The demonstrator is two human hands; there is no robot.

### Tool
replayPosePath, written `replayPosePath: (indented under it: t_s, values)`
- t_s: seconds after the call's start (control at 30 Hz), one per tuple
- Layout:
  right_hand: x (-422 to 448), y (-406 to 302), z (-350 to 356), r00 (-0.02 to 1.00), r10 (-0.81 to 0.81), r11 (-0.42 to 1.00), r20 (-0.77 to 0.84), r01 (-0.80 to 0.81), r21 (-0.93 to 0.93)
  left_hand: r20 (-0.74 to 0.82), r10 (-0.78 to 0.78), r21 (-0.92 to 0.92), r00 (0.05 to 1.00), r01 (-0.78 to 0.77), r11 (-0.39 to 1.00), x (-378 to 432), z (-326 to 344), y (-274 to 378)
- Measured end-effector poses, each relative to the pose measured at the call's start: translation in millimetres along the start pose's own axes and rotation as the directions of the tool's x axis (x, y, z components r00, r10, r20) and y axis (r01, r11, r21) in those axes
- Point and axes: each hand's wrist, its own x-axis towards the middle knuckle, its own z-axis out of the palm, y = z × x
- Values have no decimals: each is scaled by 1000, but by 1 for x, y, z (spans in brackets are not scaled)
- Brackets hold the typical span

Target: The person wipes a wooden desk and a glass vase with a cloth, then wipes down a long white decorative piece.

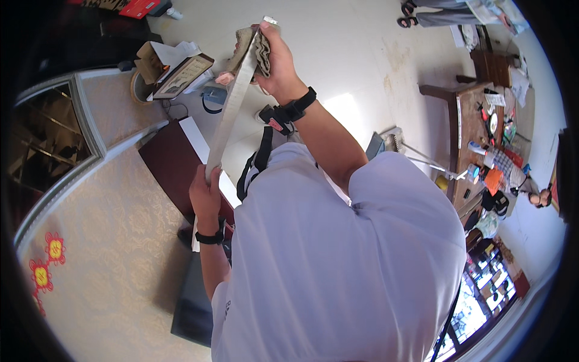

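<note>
A long flat pale strip (233, 108) slants across the space in front of me; its material is unclear. My left hand (206, 194) grips its near end, thumb along the face. Toward the far end, my right hand (278, 65) holds a folded grey-brown cloth (262, 56) against the strip, with cloth showing on both sides of it. The strip's bright tip (270, 20) sticks out beyond my right fingers. Something pink (225, 78) shows beside the cloth. Black bands circle both wrists.
A dark red cabinet with a white edge (167, 167) stands beyond my left hand. Nearby are a framed picture (183, 77) in a bin and a blue container (213, 97). A cluttered wooden table (468, 122), a dustpan (375, 145) and people are to the right.
</note>
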Motion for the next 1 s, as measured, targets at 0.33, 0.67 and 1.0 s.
replayPosePath:
  t_s: [0.33,0.67,1.0]
  values:
    - [14,-45,-43,988,-84,987,-129,100,123,263,47,9,964,-51,999,62,-4,24]
    - [-19,31,-4,965,-24,978,-263,77,193,302,68,93,951,-100,991,108,3,49]
    - [13,-62,-61,939,-159,981,-305,184,54,396,51,140,917,-115,983,88,-8,31]
